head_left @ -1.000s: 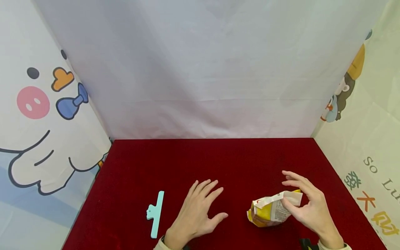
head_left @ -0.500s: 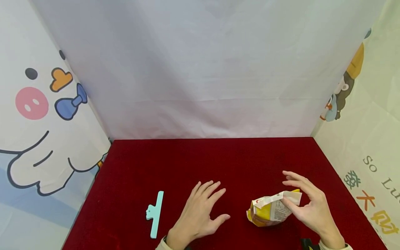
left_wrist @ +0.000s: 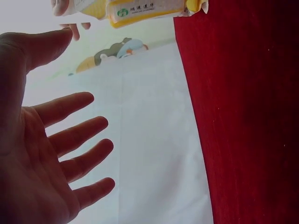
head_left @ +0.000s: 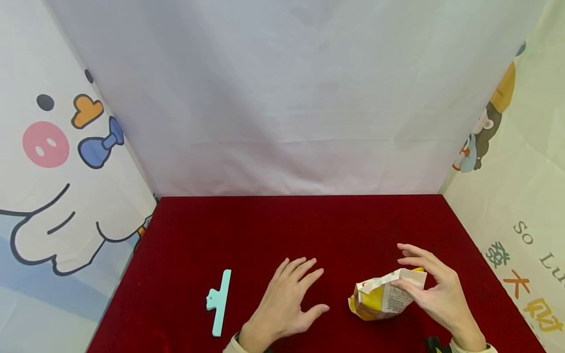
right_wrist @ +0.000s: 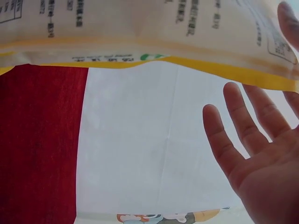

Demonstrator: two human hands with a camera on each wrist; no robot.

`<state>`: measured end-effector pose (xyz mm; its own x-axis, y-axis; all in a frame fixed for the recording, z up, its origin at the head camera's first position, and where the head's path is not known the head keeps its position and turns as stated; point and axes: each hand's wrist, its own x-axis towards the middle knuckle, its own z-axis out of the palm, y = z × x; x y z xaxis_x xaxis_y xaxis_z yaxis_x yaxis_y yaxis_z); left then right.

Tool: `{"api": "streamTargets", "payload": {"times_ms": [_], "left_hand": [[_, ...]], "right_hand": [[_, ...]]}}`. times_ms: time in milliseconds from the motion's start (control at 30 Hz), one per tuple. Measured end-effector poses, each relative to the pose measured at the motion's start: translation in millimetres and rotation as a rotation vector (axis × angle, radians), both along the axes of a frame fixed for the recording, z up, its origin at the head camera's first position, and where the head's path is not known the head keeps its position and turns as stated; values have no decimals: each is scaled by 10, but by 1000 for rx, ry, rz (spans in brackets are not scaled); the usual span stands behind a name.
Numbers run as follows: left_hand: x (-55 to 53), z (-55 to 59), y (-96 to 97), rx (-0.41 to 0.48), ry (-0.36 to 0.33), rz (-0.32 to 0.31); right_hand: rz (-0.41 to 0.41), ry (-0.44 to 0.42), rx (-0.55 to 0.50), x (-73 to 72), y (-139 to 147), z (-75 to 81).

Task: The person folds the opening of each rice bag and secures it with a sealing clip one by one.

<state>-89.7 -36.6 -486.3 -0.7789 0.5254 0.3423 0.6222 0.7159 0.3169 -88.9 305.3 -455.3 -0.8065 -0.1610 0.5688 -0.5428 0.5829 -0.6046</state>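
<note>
A yellow and white printed food bag (head_left: 375, 300) lies on the red cloth, its crumpled white top edge leaning toward my right hand (head_left: 439, 291). That hand arches around the bag's right end: the thumb overlaps the white edge, while the fingers extend beyond it. In the right wrist view the fingers (right_wrist: 238, 121) are spread, with the bag's printed side (right_wrist: 135, 28) above them. My left hand (head_left: 282, 306) hovers palm down between the bag and a mint-green bag clip (head_left: 222, 304). Its fingers (left_wrist: 84, 135) are spread with nothing between them.
Red cloth (head_left: 282, 225) covers the table. A plain white curtain (head_left: 300, 98) hangs behind its far edge, with cartoon-printed sheets on the left (head_left: 53, 206) and right (head_left: 521, 186). A small black item (head_left: 434, 343) shows beside the right cuff.
My left hand has drifted a little to the right, toward the bag. The right thumb has shifted slightly left over the bag's edge. Clip and bag have stayed in place.
</note>
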Motion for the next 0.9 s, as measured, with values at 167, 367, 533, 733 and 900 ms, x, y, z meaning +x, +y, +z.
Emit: {"api": "streamTargets", "payload": {"times_ms": [167,367,533,733,900], "left_hand": [[6,10,39,0,0,-12],[4,17,67,-1,38,-4],[-4,13,92,17,55,8],[-5,27,119,3,38,-2],[-3,48,149,-8,47,-11]], "right_hand": [[-11,-15,0,1,14,2],[-12,-37,0,5,21,-2],[-7,-33,7,19,20,6],[-4,-38,3,30,18,19],[-2,-56,-4,32,20,25]]}}
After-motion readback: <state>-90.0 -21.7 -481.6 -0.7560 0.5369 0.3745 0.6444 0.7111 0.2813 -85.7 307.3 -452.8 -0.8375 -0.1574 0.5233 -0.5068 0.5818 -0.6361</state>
